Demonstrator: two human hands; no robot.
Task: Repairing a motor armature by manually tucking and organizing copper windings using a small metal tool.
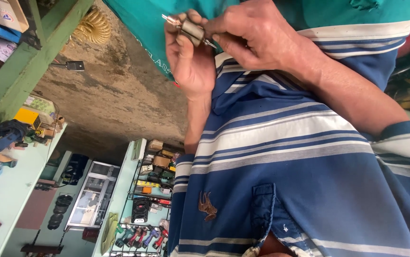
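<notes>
Both hands, left and right, grip one small metal cylinder.

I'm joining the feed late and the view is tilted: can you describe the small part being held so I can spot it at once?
Start at the blue striped shirt filling the right of the view and follow its sleeves to the two hands meeting at the top. Between the left hand and the right hand sits a small grey metal cylinder with a glassy tip, the only shiny metal piece pinched by the fingers.
</notes>
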